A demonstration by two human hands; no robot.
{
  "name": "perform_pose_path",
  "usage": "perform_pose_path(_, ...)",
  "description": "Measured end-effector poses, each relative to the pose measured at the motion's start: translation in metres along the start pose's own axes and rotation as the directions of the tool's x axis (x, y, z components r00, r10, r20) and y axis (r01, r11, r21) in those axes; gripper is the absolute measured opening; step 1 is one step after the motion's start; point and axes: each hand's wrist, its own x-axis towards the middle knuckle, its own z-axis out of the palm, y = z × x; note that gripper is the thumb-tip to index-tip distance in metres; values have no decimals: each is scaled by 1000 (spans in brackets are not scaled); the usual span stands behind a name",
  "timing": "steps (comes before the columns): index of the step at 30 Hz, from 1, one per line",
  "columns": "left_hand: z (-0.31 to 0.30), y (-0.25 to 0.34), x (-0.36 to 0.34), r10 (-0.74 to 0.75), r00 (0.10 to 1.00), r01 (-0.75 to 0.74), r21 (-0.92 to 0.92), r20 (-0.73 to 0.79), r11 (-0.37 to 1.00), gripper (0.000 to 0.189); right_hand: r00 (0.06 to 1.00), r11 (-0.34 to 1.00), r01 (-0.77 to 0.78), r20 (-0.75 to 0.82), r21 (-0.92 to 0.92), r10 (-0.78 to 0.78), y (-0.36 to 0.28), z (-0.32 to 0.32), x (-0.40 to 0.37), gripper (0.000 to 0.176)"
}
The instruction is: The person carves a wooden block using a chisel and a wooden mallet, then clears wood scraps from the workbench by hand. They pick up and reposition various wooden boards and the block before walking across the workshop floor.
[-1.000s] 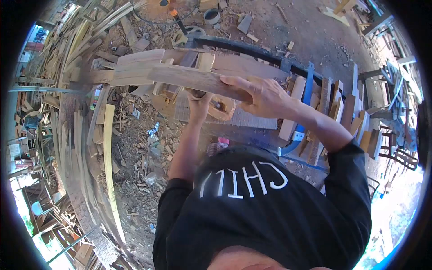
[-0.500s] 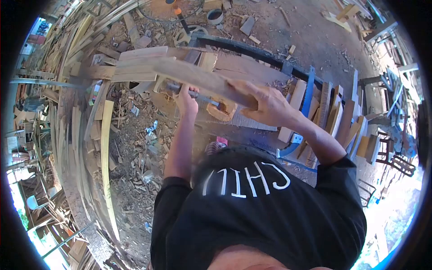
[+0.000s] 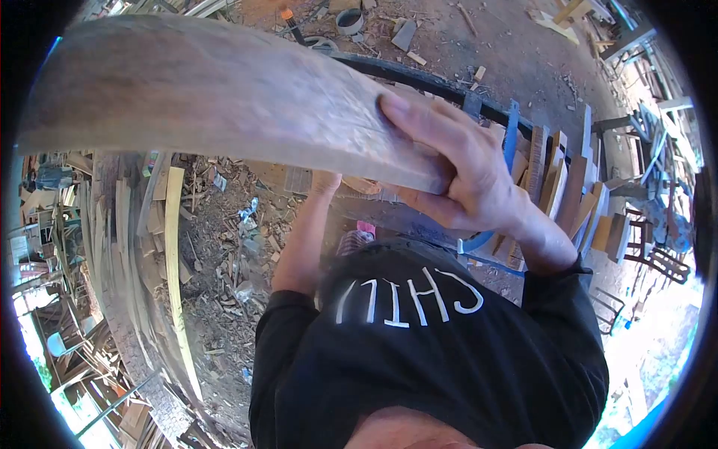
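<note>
A thick wooden board (image 3: pixel 247 97) is raised close to the camera, spanning the left and middle of the view. My right hand (image 3: pixel 467 161) grips its right end, thumb on the upper face and fingers around the lower edge. Below the board, my left hand (image 3: pixel 326 182) shows only at the wrist; its fingers and anything in them are hidden. Just right of that wrist, a sliver of a light wooden workpiece (image 3: pixel 363 185) peeks out under the board's edge.
At right, a blue handsaw (image 3: pixel 511 138) stands among several wood offcuts (image 3: pixel 557 179). Long planks (image 3: pixel 176 262) lie at left, beside ground littered with wood chips (image 3: pixel 232 247). A metal ring (image 3: pixel 349 22) lies at the top, near a dark beam (image 3: pixel 404 73).
My right hand has lifted the board up toward the camera. It now covers my left hand, which earlier held a chisel-like tool with its metal shaft at the workpiece's hollow.
</note>
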Motion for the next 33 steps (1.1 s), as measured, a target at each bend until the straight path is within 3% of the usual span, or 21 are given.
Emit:
perform_pose_path(2, 2, 2, -3, 3, 1000, -3, 22, 18, 1000, 17, 999, 1000, -21, 46, -13, 22, 15, 17, -12, 73)
perform_pose_path(3, 3, 6, -5, -29, 999, 28, 22, 31, 999, 18, 948, 973, -213, 223, -87, 227, 33, 34, -19, 74)
perform_pose_path(4, 3, 7, -5, -54, 998, 53, 23, 38, 998, 18, 827, 906, -376, 371, -193, 423, 39, 41, -18, 74)
perform_pose_path(8, 12, 17, -13, -29, 999, 30, -76, 23, 997, 22, 787, 876, -396, 389, -276, 478, 22, 23, -4, 73)
perform_pose_path(9, 11, 18, -13, -31, 999, 33, -75, 24, 997, 22, 941, 964, -240, 218, -118, 261, 20, 21, 0, 72)
perform_pose_path(10, 10, 18, -12, -41, 997, 46, -75, 65, 996, 23, 982, 988, -146, 110, -49, 150, 21, 22, 1, 71)
perform_pose_path(11, 9, 19, -11, -49, 993, 57, -74, 105, 996, 24, 999, 999, -36, 1, -3, 36, 21, 22, 2, 71)
perform_pose_path(14, 5, 24, -4, -130, 981, 142, -81, 142, 986, 20, 986, 998, 48, -163, 48, -39, 34, 35, -7, 73)
perform_pose_path(15, 13, 30, -6, -156, 987, 159, -129, 29, 979, 14, 949, 951, -293, 151, 93, 278, 45, 37, -14, 73)
perform_pose_path(16, 9, 28, -4, -149, 988, 152, -127, 28, 980, 14, 721, 797, -604, 445, 27, 532, 51, 37, -19, 73)
perform_pose_path(17, 3, 21, 1, -149, 989, 149, -126, 16, 981, 13, 849, 899, -421, 297, -120, 437, 51, 35, -23, 73)
perform_pose_path(20, -10, 13, 6, -196, 980, 192, -142, -15, 971, 17, 922, 941, -329, 187, -82, 339, 44, 25, -17, 74)
perform_pose_path(22, -7, 15, 11, -135, 973, 69, -317, -189, 946, 23, 912, 924, -383, 165, 10, 377, 38, 22, -14, 74)
perform_pose_path(24, -6, 20, 7, -109, 976, 46, -307, -191, 951, 26, 894, 893, -439, 149, 100, 423, 38, 22, -15, 75)
perform_pose_path(29, 4, 19, 2, -90, 992, 61, -280, -93, 958, 25, 948, 950, -312, 69, 30, 309, 41, 29, -21, 75)
perform_pose_path(33, 11, 17, -3, -124, 991, 114, -180, -45, 977, 24, 943, 948, -318, 102, -3, 317, 24, 19, -14, 74)
